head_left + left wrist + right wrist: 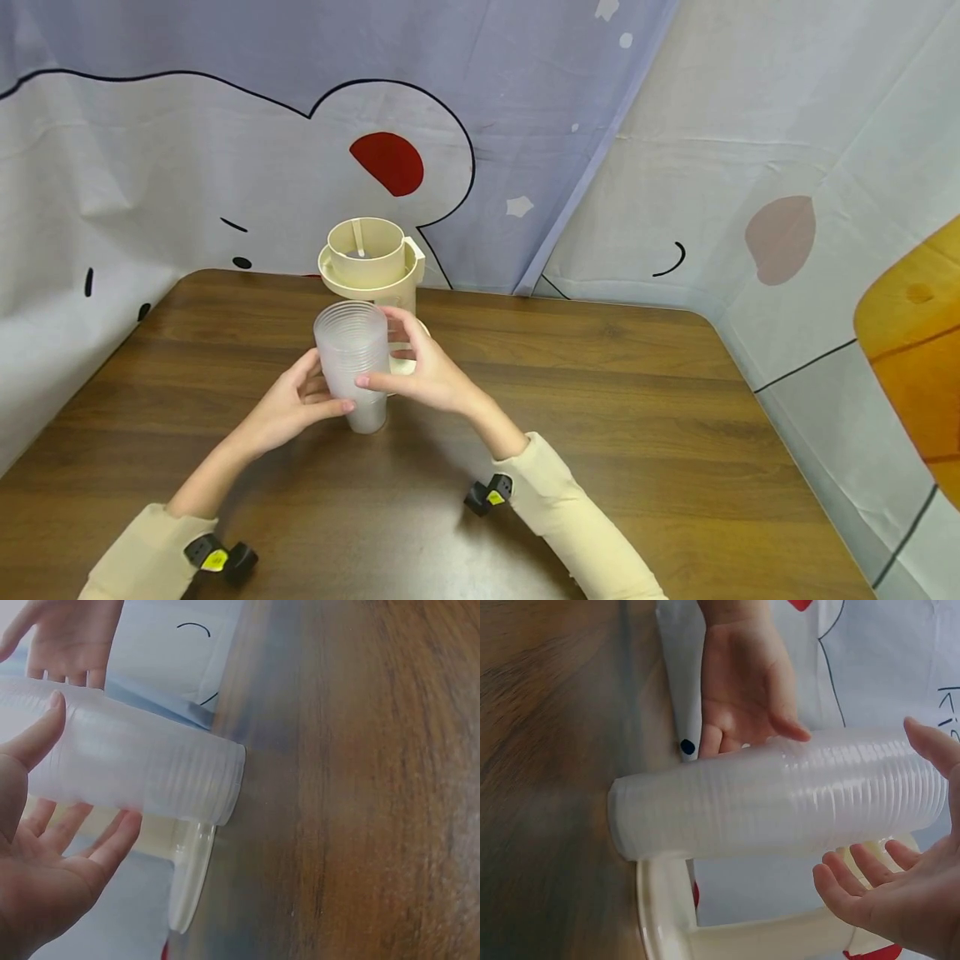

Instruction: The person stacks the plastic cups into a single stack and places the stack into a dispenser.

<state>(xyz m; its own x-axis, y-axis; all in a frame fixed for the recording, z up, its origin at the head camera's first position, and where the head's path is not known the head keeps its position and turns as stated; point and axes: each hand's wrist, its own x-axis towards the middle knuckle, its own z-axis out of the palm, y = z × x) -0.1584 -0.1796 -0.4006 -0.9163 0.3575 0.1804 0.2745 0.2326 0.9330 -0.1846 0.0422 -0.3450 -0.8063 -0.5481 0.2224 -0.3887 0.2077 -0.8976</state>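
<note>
A tall stack of clear ribbed plastic cups [352,350] stands upright on the table, rims up, in front of a cream jug-like appliance part. My left hand [288,408] holds the stack from the left, low down; its thumb [46,731] lies across the near side and its fingertips meet the far side. Higher up on the right, my right hand [420,367] is spread round the stack. Fingers [847,877] of this hand show a gap to the cups in the right wrist view, while its thumb lies over the near side.
The cream appliance part [375,292] has a round open top and a handle; the stack partly hides it. It stands near the far edge of the brown wooden table [600,417]. A printed curtain [547,150] hangs behind the table.
</note>
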